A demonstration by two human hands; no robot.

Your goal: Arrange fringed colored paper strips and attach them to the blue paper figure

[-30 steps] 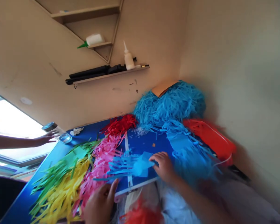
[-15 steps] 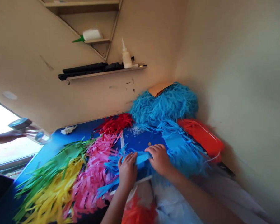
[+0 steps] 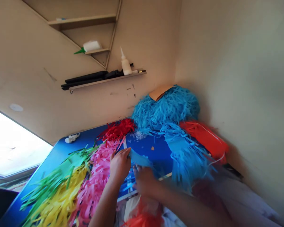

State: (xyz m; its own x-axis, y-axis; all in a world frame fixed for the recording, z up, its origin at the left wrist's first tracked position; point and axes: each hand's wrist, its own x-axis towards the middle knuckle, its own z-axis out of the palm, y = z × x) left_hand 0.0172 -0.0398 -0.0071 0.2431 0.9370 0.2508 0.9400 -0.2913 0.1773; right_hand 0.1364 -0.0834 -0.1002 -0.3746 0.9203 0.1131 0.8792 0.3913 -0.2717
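From where I stand, the blue fringed sheet [image 3: 140,159] is at the near edge of the blue table [image 3: 159,154], between the two hands. The left hand [image 3: 120,164] has its fingertips closed on the sheet's left end. The right hand [image 3: 144,181] is over its near side, covering some of the strips; it's blurred, and I can't tell whether those fingers grip anything.

Pink fringe [image 3: 100,173] crowds in just left of the left hand, with yellow fringe [image 3: 61,198] and green fringe [image 3: 59,171] further left. Beyond lies dark red fringe [image 3: 119,129], then a big blue heap [image 3: 165,108] in the far corner, topped by an orange-brown paper [image 3: 161,92]. More blue fringe [image 3: 183,151] and a red bundle [image 3: 203,138] fill the right side. Red strips [image 3: 144,219] sit below the right forearm, nearest the person. A white bottle [image 3: 126,66] stands on the wall shelf [image 3: 104,80].
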